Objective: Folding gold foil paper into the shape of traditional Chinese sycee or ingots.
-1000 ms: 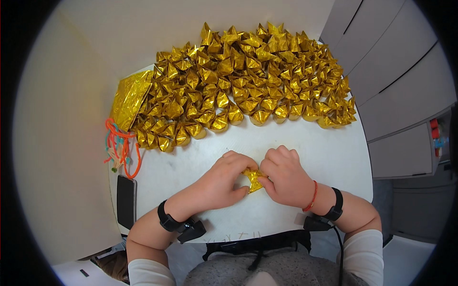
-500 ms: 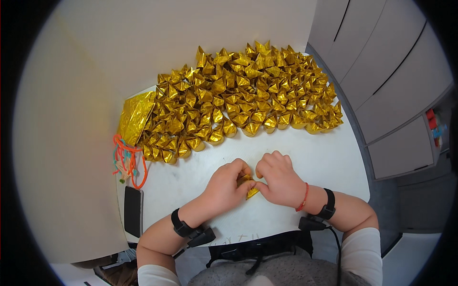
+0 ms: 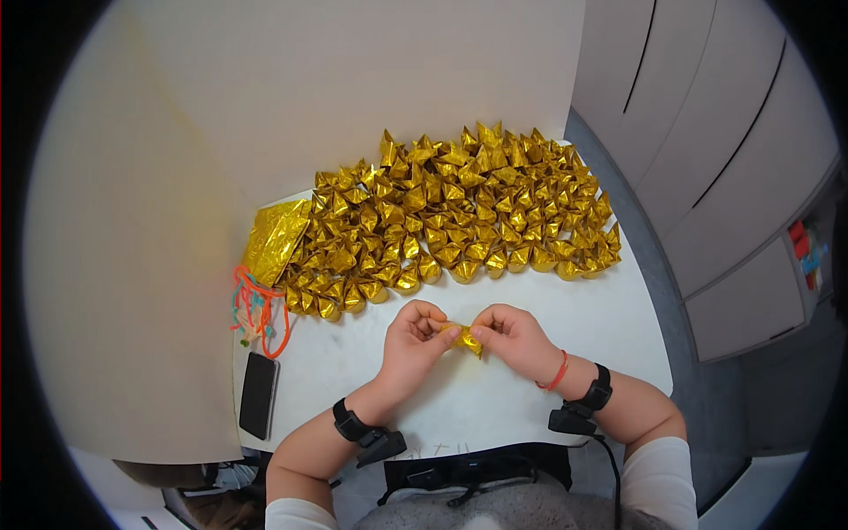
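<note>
The two hands met near the middle of the worktop (image 3: pixel 530 411), in front of the person's body, with a small gold foil piece (image 3: pixel 473 342) between them. The left hand (image 3: pixel 417 346) had its thumb and forefinger pinched together at the piece's left edge, its other fingers loosely curled. The right hand (image 3: pixel 517 343) gripped the opposite edge in much the same way, thumb against the bent forefinger, the remaining fingers folded in. Part of the foil showed below the fingertips, narrowing toward the person; its exact folds were too small to make out. Beyond the hands, well apart from them, a broad cluster of folded gold foil shapes (image 3: pixel 468 199) covered the far part of the worktop, standing close-packed in rows with pointed tips upward. At the cluster's left end lay a stack of flat gold sheets (image 3: pixel 276 240), and just in front of that sat a tangle of orange and teal cord (image 3: pixel 285 337). A dark phone (image 3: pixel 259 397) lay near the left edge, nearer the person than the cord. Each wrist carried a black strap, one on the left (image 3: pixel 351 423) and one on the right (image 3: pixel 598 389), and a red bracelet (image 3: pixel 555 372) circled the right wrist, closer to the hand than its strap. A black cable (image 3: pixel 616 481) ran down beside the right forearm. Grey cabinets (image 3: pixel 707 132) stood to the right, past the worktop.
</note>
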The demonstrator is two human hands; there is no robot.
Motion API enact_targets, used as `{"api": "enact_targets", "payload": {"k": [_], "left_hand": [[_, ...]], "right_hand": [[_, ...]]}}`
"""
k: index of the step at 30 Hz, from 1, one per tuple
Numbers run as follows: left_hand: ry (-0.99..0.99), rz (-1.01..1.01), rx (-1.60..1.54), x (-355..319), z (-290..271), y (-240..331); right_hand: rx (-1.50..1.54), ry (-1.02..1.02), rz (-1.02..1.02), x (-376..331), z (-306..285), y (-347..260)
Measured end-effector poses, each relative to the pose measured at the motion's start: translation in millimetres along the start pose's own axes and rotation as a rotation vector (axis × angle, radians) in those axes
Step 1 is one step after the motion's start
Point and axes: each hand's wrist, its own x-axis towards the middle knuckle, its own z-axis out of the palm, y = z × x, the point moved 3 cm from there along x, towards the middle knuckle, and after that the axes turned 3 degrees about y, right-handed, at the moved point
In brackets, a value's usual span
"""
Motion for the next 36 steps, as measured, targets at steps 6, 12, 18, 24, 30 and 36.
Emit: {"api": "enact_targets", "payload": {"k": [6, 12, 18, 24, 30, 36], "left_hand": [[0.066, 0.049, -0.111, 3, 14, 4], [0.095, -0.031, -0.101, 5, 12, -3], [0.110, -0.071, 0.026, 3, 13, -4], [0.052, -0.020, 0.003, 4, 11, -3], [0.004, -0.099, -0.078, 5, 6, -12], [0.076, -0.303, -0.268, 1, 12, -6]], "right_hand": [[0.540, 0.043, 0.248, 3, -4, 6], [0.365, 0.086, 0.205, 7, -8, 8], [0.291, 0.107, 0.150, 7, -8, 5], [0.354, 0.101, 0.135, 10, -10, 14], [0.300, 0.129, 0.144, 5, -5, 9], [0.209, 0.132, 0.055, 3, -4, 13]]}}
